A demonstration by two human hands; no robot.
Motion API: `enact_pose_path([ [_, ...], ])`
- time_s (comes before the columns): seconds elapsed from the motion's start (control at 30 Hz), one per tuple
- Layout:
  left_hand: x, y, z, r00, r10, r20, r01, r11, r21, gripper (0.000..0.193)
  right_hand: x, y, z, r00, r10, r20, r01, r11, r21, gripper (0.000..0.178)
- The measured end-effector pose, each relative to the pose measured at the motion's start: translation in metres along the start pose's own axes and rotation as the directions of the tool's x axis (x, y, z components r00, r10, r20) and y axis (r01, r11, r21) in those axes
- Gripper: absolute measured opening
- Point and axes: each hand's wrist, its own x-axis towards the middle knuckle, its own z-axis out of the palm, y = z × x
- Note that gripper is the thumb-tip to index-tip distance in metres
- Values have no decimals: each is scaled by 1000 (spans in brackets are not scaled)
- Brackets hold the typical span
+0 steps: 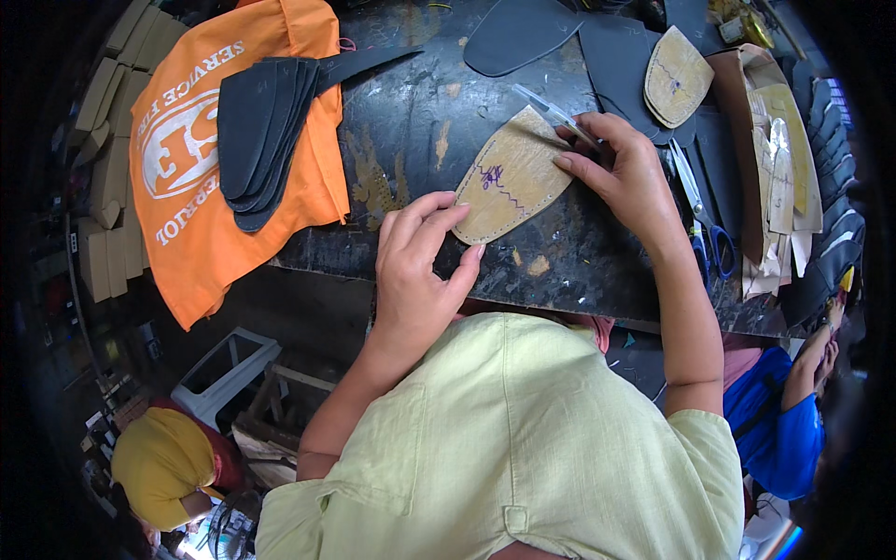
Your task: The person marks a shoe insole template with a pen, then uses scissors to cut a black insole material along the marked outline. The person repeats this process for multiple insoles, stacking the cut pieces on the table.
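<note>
A tan, tongue-shaped pattern piece with small holes along its rim and purple pen marks is in front of me over the dark worktable. My left hand has its fingertips and thumb on the piece's lower left edge. In my right hand a slim, clear pen is held between the fingers, its end pointing to the upper left. The right thumb rests by the piece's right edge. Whether a dark sheet lies under the piece I cannot tell.
Black cut pieces are stacked on an orange cloth at left. Scissors with blue handles lie at right, beside card patterns. Another tan piece and a black cut piece lie farther back. Two people sit nearby.
</note>
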Motion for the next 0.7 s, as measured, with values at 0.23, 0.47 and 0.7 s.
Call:
enact_pose_path([
  [0.23, -1, 4, 3, 1000, 3, -3, -3, 1000, 19, 42, 0, 5, 1, 1000, -7, -10, 7, 1000, 20, 42],
  [0.47, -1, 6, 2, 999, 16, 33, -17, 1000, 24, 39, 2, -3, -6, 999, -1, 47, -1, 999, 44, 31],
  [0.7, 0, 8, 2, 999, 10, 40, -11, 999, 34, 38, 12, -4, -27, 970, 5, 242, -52, 981, 186, 34],
])
